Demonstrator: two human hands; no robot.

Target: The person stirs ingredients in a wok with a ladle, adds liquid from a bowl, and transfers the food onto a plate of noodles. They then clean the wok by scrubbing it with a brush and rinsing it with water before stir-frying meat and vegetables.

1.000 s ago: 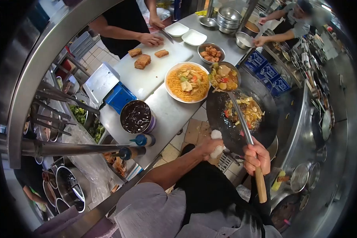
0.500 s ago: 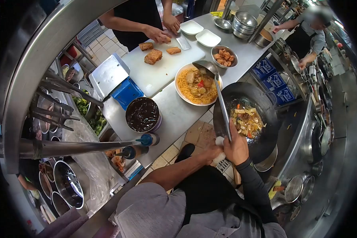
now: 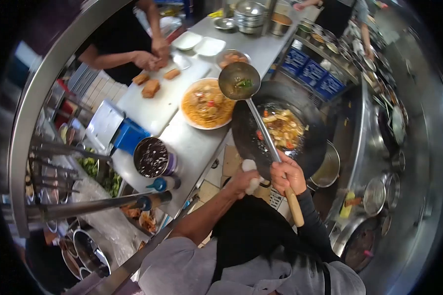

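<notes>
My right hand is closed round the wooden-handled ladle. The ladle's bowl has some sauce and a bit of green in it, and hangs over the far left rim of the wok. Stir-fried vegetables in a glossy sauce lie inside the wok. My left hand grips a white cloth at the wok's near side; whether the wok's handle is within the cloth is hidden. Left of the wok, a plate of crispy noodles topped with saucy food stands on the steel counter.
A co-worker's hands handle browned pieces on the white cutting board. A blue scale, a can of dark sauce and squeeze bottles line the counter's left side. Another person stands at the far right.
The ladle has moved from above the noodle plate towards the wok, its bowl now facing up. The wok and my left hand have come nearer the counter. The whole view has shifted.
</notes>
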